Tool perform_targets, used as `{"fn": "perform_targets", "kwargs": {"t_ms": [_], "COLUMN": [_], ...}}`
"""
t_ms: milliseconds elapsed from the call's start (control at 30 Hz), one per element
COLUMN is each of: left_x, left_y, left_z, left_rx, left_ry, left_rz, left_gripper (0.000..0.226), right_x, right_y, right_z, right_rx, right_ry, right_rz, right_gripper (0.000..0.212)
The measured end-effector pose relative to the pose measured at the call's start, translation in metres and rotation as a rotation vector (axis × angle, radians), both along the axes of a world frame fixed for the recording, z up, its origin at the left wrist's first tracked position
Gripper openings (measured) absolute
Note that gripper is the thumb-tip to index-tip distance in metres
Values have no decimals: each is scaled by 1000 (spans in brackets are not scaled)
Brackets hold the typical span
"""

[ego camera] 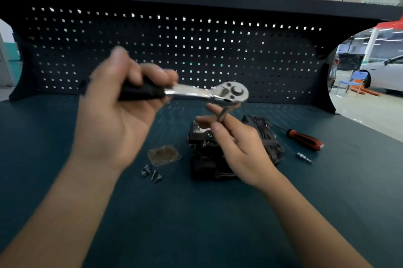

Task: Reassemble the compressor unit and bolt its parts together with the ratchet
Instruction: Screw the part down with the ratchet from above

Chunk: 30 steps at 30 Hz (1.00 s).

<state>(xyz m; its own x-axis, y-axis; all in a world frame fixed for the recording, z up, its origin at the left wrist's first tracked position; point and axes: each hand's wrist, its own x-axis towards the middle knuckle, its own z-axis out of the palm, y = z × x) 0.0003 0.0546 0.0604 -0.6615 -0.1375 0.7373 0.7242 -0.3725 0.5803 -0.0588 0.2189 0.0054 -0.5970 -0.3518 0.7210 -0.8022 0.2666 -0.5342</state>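
My left hand grips the black handle of a chrome ratchet, held level above the table. A socket extension hangs down from the ratchet head, and my right hand pinches it between thumb and fingers. Under my right hand sits the dark compressor body, partly hidden by the hand. A finned black cylinder part lies against its right side. A square metal cover plate lies flat to the left of the body, with several loose bolts in front of it.
A red and black screwdriver lies to the right, with a small socket bit just in front of it. A black pegboard stands along the back of the dark green table.
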Motion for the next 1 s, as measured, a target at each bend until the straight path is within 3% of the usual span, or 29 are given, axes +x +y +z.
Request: {"fn": "perform_targets", "kwargs": {"t_ms": [133,267,333,433,500,633,700,767,833,867,933,1000], "left_x": [-11,3,9,-3,-12,-20,-11,-1,12,15,11,3], "left_y": [-5,20,21,-5,-17,-17,-4,11,21,18,3,-7], "left_z": [6,-15,-24,-24,-16,-3,1,-7,-21,-27,-22,-7], "left_rx": [65,-141,-260,39,111,131,16,-233,-413,-382,-126,8], "left_ry": [-64,-9,150,-6,-85,-152,-65,10,130,179,69,-34], "left_rz": [25,128,77,-106,-89,-87,0,125,78,28,-60,-56], "left_gripper": [50,36,25,46,52,42,38,36,29,28,37,49], "right_x": [-6,-12,-11,-9,-9,-13,-14,-16,-16,-16,-13,-11], "right_y": [-2,-14,-17,-11,-7,-6,-9,-10,-7,-4,1,-1], "right_z": [-3,-7,-8,-10,-11,-12,-12,-12,-12,-13,-13,-14], "right_rx": [9,-90,-129,-74,32,29,8,-16,-18,-11,30,78], "right_ry": [189,383,376,191,94,226,340,425,478,486,436,327], "right_rz": [-91,-310,-349,-174,-63,-129,-241,-345,-389,-373,-290,-187], "right_gripper": [26,16,17,28,35,30,21,14,13,14,22,34]}}
